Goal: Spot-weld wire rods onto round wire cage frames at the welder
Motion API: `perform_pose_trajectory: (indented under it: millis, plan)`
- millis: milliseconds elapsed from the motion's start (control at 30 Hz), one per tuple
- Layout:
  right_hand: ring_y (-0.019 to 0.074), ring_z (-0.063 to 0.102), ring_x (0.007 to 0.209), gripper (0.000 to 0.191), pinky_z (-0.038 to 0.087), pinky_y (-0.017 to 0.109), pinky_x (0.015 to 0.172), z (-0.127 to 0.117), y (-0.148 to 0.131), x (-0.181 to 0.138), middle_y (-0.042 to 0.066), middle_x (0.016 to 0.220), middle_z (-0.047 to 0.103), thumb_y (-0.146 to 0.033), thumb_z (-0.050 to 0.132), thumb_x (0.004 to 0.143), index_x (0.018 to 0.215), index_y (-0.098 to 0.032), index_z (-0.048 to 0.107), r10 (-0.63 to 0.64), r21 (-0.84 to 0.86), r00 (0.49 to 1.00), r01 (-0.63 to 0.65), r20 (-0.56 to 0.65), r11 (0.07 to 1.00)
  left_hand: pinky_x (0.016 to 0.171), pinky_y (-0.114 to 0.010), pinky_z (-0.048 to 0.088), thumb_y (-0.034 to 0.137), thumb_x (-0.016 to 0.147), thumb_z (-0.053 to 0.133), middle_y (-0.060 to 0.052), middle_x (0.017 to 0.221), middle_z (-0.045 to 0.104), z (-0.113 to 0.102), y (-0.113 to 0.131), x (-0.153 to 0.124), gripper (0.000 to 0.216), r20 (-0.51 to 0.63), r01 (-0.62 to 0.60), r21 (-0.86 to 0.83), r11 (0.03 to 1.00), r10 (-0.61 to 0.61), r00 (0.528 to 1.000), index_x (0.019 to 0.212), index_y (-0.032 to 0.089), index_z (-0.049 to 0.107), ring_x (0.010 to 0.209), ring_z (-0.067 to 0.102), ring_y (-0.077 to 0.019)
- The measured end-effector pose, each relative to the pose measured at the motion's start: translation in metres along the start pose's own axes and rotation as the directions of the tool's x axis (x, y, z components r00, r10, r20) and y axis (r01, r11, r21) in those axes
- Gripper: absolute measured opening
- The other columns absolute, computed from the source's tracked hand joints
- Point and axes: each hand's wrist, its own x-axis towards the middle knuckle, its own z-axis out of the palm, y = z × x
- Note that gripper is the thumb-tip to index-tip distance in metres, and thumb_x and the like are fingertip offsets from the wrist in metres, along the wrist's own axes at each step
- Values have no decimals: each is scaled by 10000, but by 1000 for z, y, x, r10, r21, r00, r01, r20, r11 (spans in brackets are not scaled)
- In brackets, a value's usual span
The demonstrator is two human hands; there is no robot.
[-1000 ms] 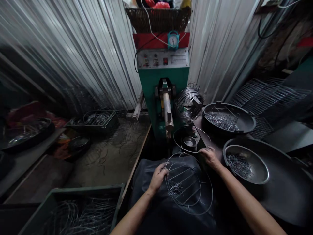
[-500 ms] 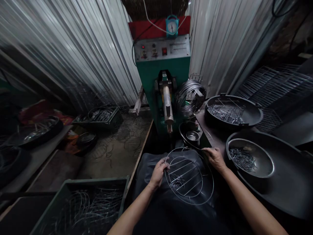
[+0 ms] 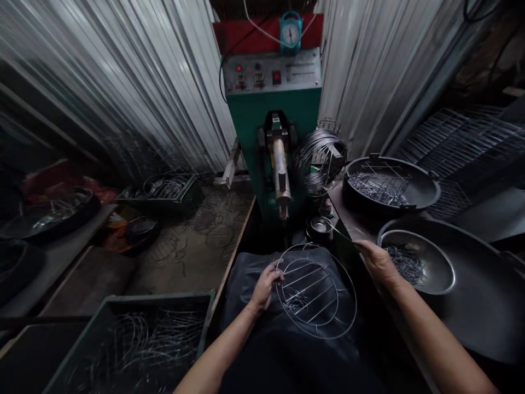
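My left hand [image 3: 266, 284] is closed on the left rim of a round wire rack [image 3: 337, 303], which has two rings joined by parallel bars and tilts above my lap. Beneath its bars, a small heap of short metal pins [image 3: 296, 299] lies on the dark apron [image 3: 254, 268]. Off to the right of the rack, my right hand [image 3: 379, 262] pinches the end of a thin curved wire [image 3: 338, 229]. That wire reaches up and left toward a small metal bowl [image 3: 321, 225]; its full shape is hard to make out.
A green machine [image 3: 246, 120] with a cylindrical arm [image 3: 281, 169] stands ahead. Beside it hangs a wire coil [image 3: 320, 158]. On the right are a pan of wire pieces [image 3: 426, 189] and a bowl of short pins [image 3: 443, 273]. A green crate [image 3: 104, 317] of bent wires sits at lower left.
My right hand has moved right, away from the rack, drawing the curved wire with it. My left hand and the rack have barely moved. The view has shifted slightly.
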Motion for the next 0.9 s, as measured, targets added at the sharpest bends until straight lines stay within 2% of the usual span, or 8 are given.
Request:
perform_pose_trajectory:
  millis: [100, 200, 300, 433, 633, 800, 900]
  plan:
    - [249, 619, 827, 245, 490, 395, 776, 7, -5, -9, 68, 901, 671, -396, 453, 822, 929, -272, 636, -13, 35, 976, 5, 219, 999, 599, -235, 318, 262, 691, 589, 3, 647, 534, 0, -2, 0, 418, -9, 4, -24, 1000, -5, 1000, 1084, 121, 581, 625, 450, -114]
    - [245, 622, 802, 225, 500, 384, 754, 26, -4, -29, 57, 876, 671, -410, 474, 822, 901, -274, 635, 18, 97, 948, -52, 317, 994, 601, -235, 315, 257, 687, 595, 6, 637, 529, -1, -2, -1, 406, -15, 3, -30, 1000, -3, 1000, 1070, 122, 587, 611, 440, -108]
    - [239, 621, 787, 212, 504, 380, 770, 41, 3, -51, 54, 848, 663, -408, 480, 828, 882, -259, 622, 82, 154, 960, -127, 268, 980, 603, -235, 316, 261, 691, 599, 4, 651, 533, -2, -2, -2, 418, 7, 11, -21, 1000, -11, 1000, 1086, 126, 584, 614, 439, -105]
    - [227, 615, 789, 200, 506, 370, 790, 44, 12, -69, 54, 829, 649, -392, 474, 844, 868, -252, 615, 128, 188, 978, -158, 166, 969, 604, -236, 318, 282, 702, 599, -1, 665, 536, -3, -1, -2, 430, 36, 10, 22, 1000, -10, 999, 1104, 130, 578, 630, 442, -111]
    - [207, 608, 894, 180, 518, 346, 802, 36, 9, -98, 99, 963, 596, -327, 501, 849, 874, -219, 643, -95, 40, 987, 90, 133, 995, 607, -237, 311, 292, 712, 594, -1, 667, 534, -3, -4, -5, 446, 34, 2, 53, 999, -4, 999, 1126, 126, 568, 642, 440, -113]
    - [204, 602, 941, 169, 529, 327, 784, 32, 4, -130, 110, 1001, 576, -264, 489, 869, 891, -226, 652, -209, -76, 977, 212, 45, 974, 626, -242, 322, 296, 728, 596, -8, 681, 546, -7, -6, -5, 459, 71, 12, 54, 998, -16, 997, 1154, 128, 560, 655, 451, -115]
    - [200, 603, 936, 169, 535, 312, 762, 25, -2, -145, 98, 1017, 595, -225, 502, 862, 920, -251, 658, -268, -138, 958, 280, 97, 950, 624, -243, 323, 299, 721, 605, -10, 680, 551, -8, -6, -4, 476, 79, 14, 54, 998, -18, 997, 1162, 123, 561, 660, 456, -117]
